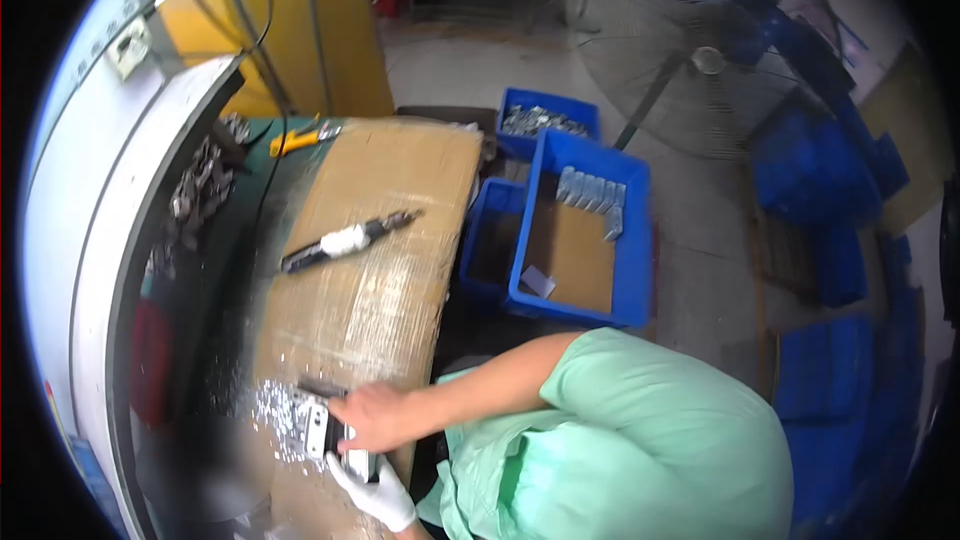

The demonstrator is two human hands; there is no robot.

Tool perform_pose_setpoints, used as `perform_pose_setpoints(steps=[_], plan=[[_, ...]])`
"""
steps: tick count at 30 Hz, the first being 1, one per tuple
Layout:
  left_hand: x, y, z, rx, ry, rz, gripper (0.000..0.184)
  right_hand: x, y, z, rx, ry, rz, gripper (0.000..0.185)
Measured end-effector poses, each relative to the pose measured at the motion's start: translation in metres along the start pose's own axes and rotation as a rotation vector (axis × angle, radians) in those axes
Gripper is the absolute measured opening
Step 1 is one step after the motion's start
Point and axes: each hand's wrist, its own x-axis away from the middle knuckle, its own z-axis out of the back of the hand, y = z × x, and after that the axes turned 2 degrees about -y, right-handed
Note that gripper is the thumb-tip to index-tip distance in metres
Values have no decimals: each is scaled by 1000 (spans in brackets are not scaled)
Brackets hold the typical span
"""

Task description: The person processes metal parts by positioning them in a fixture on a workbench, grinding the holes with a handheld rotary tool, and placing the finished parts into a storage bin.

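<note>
Green sleeve [650, 420]: soft creased cloth, nearest my view
Metal part [317, 432]: pale, boxy, holed, on the cardboard-covered surface [400, 170]
Handling: I judge it is being steadied; the next move calls for an even hold
Left hand [375, 495]: white-gloved, gripping the metal part
Right hand [375, 418]: bare, fingers touching the metal part; closure I can't tell
Shavings [275, 420]: glinting, beside the metal part
Power tool [350, 240]: slim, white-wrapped, well apart from the metal part
</note>
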Motion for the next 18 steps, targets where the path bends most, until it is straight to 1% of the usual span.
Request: perform_pose_setpoints(steps=[2,3,4,5,6,7,8,9,10,12,14,16,18], plan=[[-5,22,2,-118,-3,39,74,-1,5,16,-10,-130,-20,46],[-6,30,5,-149,-48,92,77,-1,21,4,-54,-86,15,42],[-6,28,3,-136,-65,93,83,-4,34,2,-83,-110,50,42],[-3,21,5,-70,-62,115,87,2,14,33,-130,-174,-43,43],[-5,23,4,-54,-23,121,89,1,31,27,-115,-104,-43,46],[-2,26,3,-66,-10,201,82,1,35,40,-169,-107,-62,48],[-2,18,2,-13,-43,231,75,-1,45,46,-384,-65,-88,52],[-3,9,-3,-41,-55,179,67,-6,53,55,-433,0,-108,50],[0,-1,-11,-65,-24,140,65,-13,63,64,-470,90,-34,47],[-3,2,-8,-169,-23,92,65,-27,67,94,-588,232,-1,46],[-10,3,-13,-201,-2,76,63,-51,69,119,-549,349,52,48],[-17,5,-19,-207,7,78,61,-84,69,139,-207,460,41,53],[-20,5,-22,-203,6,105,61,-129,106,148,326,535,146,57]])
